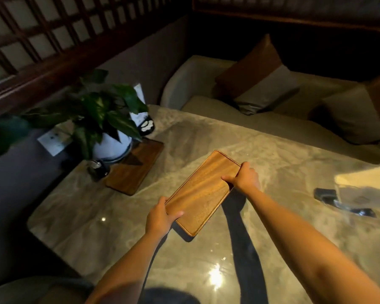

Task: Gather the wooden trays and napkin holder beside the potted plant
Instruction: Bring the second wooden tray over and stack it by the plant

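Both hands are wrapped around one wooden tray (203, 193) over the middle of the marble table (283, 163): left hand (160, 217) pinching the near corner with thumb on top, right hand (245, 178) curled over the far right edge (it casts a shadow, so it looks lifted). Further back left, a second wooden tray (136, 170) lies flat, touching the potted plant (106, 119). The napkin holder (358, 194) sits well apart at the right edge.
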The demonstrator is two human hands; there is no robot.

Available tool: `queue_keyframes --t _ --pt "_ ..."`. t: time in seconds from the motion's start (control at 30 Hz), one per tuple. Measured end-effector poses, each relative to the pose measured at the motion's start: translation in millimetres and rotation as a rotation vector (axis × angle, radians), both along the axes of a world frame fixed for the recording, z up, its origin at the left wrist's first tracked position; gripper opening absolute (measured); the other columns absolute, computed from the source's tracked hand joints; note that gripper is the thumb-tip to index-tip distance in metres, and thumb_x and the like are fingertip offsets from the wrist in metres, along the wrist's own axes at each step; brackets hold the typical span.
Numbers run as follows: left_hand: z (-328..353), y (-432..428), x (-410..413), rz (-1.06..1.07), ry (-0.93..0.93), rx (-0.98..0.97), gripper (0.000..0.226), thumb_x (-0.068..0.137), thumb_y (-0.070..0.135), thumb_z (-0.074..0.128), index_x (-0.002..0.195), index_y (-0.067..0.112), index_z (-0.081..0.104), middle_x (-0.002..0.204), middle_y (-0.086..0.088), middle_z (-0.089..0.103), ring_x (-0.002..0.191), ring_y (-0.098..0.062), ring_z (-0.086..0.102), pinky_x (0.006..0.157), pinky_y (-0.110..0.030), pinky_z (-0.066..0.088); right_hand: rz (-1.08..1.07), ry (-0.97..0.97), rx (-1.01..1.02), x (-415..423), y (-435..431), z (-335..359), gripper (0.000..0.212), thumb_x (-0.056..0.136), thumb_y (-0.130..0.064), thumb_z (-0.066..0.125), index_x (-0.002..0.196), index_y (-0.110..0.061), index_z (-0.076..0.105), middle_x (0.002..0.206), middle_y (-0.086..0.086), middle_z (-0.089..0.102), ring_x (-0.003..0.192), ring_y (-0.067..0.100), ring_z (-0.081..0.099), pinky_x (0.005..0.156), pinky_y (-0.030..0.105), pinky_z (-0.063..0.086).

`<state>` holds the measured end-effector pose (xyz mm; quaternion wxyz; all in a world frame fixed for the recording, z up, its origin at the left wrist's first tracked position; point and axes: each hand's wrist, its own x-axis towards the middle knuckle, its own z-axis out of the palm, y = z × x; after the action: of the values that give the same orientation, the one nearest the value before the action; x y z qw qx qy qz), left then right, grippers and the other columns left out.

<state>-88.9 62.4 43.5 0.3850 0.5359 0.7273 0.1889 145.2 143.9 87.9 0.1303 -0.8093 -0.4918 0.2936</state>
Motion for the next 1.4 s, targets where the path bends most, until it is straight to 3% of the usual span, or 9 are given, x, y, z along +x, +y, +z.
queue_keyframes --t 0.43,0.67,0.8,1.17,1.4 --pt "-39 37 -76 0.216 0.040 -0.130 0.069 0.075 0.041 0.070 0.129 0.011 0.040 0.131 -0.012 0.054 0.119 -0.029 0.053 0.100 -0.040 0.045 0.201 0.036 -0.125 -106 99 -57 0.071 0.070 -0.040 0.079 0.119 -0.004 0.041 0.127 0.021 0.054 0.119 0.037 0.050 0.095 0.045 0.046" --pt "-49 52 -78 0.326 0.032 -0.052 0.067 0.075 0.032 0.073 0.125 0.006 0.037 0.127 -0.017 0.051 0.111 -0.031 0.055 0.086 -0.033 0.047 0.252 0.011 -0.178 -124 134 -75 0.074 0.069 -0.044 0.078 0.119 -0.005 0.040 0.127 0.021 0.055 0.119 0.038 0.050 0.091 0.044 0.046" --pt "-53 58 -77 0.327 0.015 -0.067 0.067 0.077 0.034 0.070 0.125 0.005 0.034 0.126 -0.019 0.051 0.113 -0.032 0.055 0.089 -0.036 0.047 0.290 -0.033 -0.197 -128 146 -80 0.073 0.070 -0.047 0.076 0.119 -0.006 0.040 0.125 0.021 0.056 0.118 0.038 0.051 0.091 0.045 0.045" --pt "-51 62 -68 0.393 0.094 -0.066 0.061 0.079 0.034 0.067 0.121 0.003 0.036 0.120 -0.022 0.056 0.106 -0.035 0.058 0.074 -0.033 0.047 0.364 -0.064 -0.186 -132 154 -81 0.074 0.077 -0.045 0.070 0.130 -0.005 0.036 0.137 0.024 0.042 0.129 0.040 0.037 0.105 0.048 0.036" --pt "-43 60 -61 0.421 0.097 -0.035 0.055 0.086 0.032 0.059 0.126 0.000 0.038 0.125 -0.024 0.049 0.103 -0.037 0.057 0.078 -0.039 0.049 0.411 -0.056 -0.125 -128 136 -75 0.068 0.087 -0.049 0.054 0.138 -0.010 0.030 0.139 0.022 0.037 0.131 0.039 0.033 0.106 0.047 0.034"
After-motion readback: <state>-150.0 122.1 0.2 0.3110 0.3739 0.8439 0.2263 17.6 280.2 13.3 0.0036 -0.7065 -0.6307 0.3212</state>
